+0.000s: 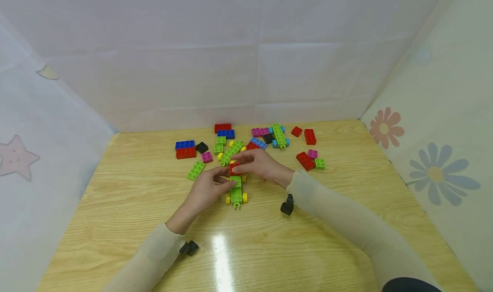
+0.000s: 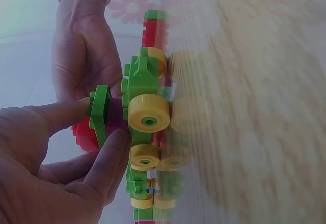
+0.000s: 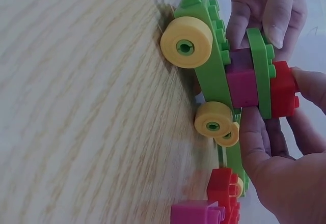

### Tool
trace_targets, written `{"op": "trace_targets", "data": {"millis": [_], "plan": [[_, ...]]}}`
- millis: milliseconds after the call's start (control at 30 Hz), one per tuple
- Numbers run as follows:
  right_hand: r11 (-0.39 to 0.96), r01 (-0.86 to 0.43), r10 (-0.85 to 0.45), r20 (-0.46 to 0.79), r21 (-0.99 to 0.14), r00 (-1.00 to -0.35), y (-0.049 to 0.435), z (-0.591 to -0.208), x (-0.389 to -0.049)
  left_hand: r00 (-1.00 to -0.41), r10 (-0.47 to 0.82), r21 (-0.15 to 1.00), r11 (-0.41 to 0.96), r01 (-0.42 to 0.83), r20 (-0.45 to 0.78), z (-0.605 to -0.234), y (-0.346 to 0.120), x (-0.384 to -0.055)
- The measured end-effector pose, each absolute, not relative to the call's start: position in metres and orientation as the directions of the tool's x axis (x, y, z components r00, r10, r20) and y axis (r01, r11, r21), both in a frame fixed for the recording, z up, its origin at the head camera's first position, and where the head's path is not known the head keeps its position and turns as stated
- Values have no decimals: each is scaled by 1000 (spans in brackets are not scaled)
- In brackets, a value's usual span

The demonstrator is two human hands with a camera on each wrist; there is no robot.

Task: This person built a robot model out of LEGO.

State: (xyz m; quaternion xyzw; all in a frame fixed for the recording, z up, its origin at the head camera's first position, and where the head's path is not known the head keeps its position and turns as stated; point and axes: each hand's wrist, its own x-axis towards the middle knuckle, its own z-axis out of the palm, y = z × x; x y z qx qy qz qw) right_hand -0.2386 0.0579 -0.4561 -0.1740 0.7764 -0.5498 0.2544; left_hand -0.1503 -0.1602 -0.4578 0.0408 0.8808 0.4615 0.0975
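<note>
- Centre of my head view: a stack on the bench point(image 1: 308, 245). From below upward I read a yellow-wheeled base point(image 1: 236, 198), a magenta brick point(image 3: 242, 76), a green plate point(image 3: 259, 71) and a red brick point(image 3: 281, 89), each touching the next; whether the red brick is fully pressed down I cannot tell.
- Left hand point(image 1: 206, 190): fingers pinching the green plate, thumb on its studded side.
- Right hand point(image 1: 262, 163): fingers pinching the red brick; one reaches down beside the magenta brick.
- Obstructions: from my head camera, both hands hide part of the stack. A second yellow-wheeled base point(image 1: 233, 151) lies just behind, close to the right fingers.
- Left surroundings: a loose lime plate point(image 1: 196, 170) near the left hand, a pink brick point(image 1: 206, 157), a black piece point(image 1: 202, 147), and a blue brick point(image 1: 185, 144) against a long red brick point(image 1: 186, 153).
- Rear: a blue-wheeled base point(image 1: 278, 136), with a light-blue brick point(image 1: 258, 143) to its left.
- Right, well apart: a red block point(image 1: 305, 161) touching a small green brick point(image 1: 320, 163).
</note>
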Motion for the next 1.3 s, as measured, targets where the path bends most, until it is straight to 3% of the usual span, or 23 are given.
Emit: {"op": "trace_targets", "data": {"millis": [367, 1033, 1300], "plan": [[353, -55, -572, -169, -934, -803, 58, -456, -240, -977, 158, 825, 564, -33, -147, -457, -161, -151], [367, 0, -541, -214, -930, -814, 60, -451, -237, -976, 183, 826, 564, 2, -122, -456, -161, -154], [426, -44, -549, -220, -903, -807, 69, -445, -234, -971, 195, 822, 570, -2, -137, -455, -164, -157]]}}
